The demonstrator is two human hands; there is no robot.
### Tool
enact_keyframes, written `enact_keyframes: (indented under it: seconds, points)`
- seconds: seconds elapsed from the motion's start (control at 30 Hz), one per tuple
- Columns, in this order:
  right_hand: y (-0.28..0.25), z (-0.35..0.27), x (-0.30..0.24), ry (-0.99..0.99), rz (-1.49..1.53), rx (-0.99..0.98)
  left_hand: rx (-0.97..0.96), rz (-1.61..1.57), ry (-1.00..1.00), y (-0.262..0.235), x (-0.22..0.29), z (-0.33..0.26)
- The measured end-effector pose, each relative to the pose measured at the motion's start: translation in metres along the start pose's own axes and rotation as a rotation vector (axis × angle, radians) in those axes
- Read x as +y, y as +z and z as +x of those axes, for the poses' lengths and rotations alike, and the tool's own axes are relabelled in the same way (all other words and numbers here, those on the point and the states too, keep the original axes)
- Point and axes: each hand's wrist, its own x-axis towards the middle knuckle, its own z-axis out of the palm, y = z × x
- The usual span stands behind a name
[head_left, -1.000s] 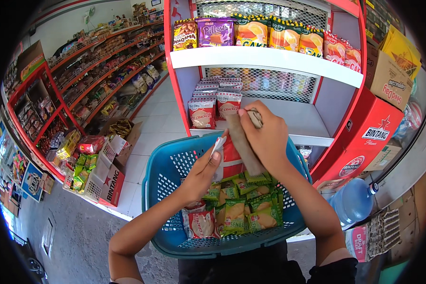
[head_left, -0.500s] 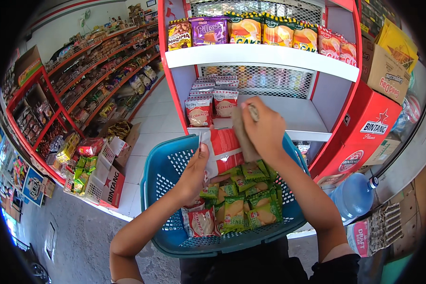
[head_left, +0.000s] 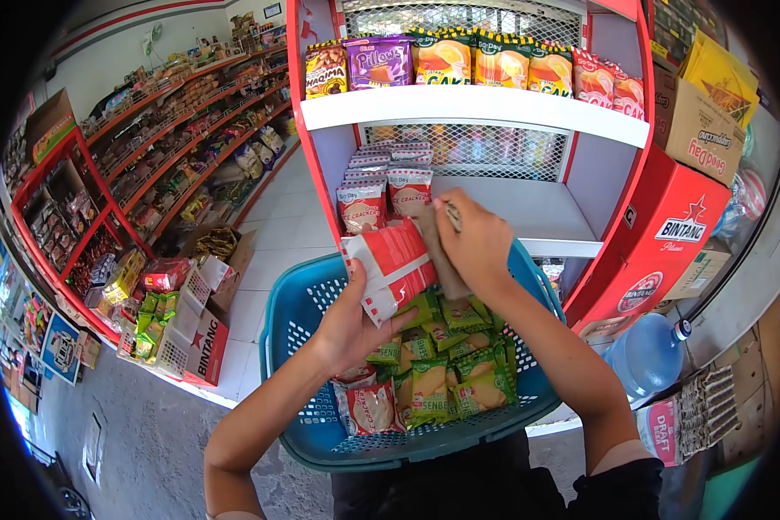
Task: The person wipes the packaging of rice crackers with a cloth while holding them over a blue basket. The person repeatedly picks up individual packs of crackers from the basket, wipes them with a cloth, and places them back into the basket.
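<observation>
My left hand [head_left: 345, 322] grips a red-and-white cracker packet [head_left: 392, 267] by its left side, its back face turned up. A grey-brown cloth [head_left: 443, 260] is bunched in my right hand [head_left: 479, 241], its hanging part lying against the packet's right edge. Both hands are above a blue plastic basket [head_left: 279, 364] with perforated walls. Inside it lie several green cracker packets [head_left: 429, 390]; red-and-white packets [head_left: 373, 409] lie at its left side. My left hand hides part of the basket's contents.
Ahead stands a red-and-white shelf unit; its lower shelf [head_left: 529, 212] carries rows of red-and-white packets [head_left: 361, 208] at the left. Colourful snack bags [head_left: 442, 61] line the upper shelf. At the right are a red carton [head_left: 676, 225] and a blue water jug [head_left: 650, 355]; stocked racks [head_left: 191, 130] fill the left.
My left hand has moved left and turned the packet, so more of its back shows. The right hand has shifted slightly left with the cloth, still at the packet's edge.
</observation>
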Motion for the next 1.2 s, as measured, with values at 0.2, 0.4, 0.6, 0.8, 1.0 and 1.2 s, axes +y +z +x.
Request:
enact_keyframes:
  seconds: [0.2, 0.4, 0.6, 0.8, 1.0, 1.2]
  points:
    - [-0.026, 0.000, -0.037, -0.123, 0.343, 0.369, 0.324, 0.042, 0.218, -0.001, -0.005, 0.009]
    - [-0.047, 0.006, -0.037, -0.256, 0.231, 0.505, 0.385, -0.016, 0.300, -0.003, 0.003, 0.008]
    - [-0.026, -0.025, -0.073, -0.345, 0.325, 0.073, 0.131, -0.003, 0.207, -0.006, -0.003, 0.009]
    - [0.000, -0.011, -0.023, -0.219, 0.136, 0.053, 0.104, -0.073, 0.197, 0.002, 0.006, 0.000]
    - [0.003, 0.002, 0.014, 0.049, 0.090, -0.099, 0.163, -0.081, 0.356, 0.010, 0.019, -0.011]
    - [-0.027, -0.012, -0.045, -0.447, 0.240, 0.298, 0.426, -0.105, 0.342, -0.020, 0.008, 0.001]
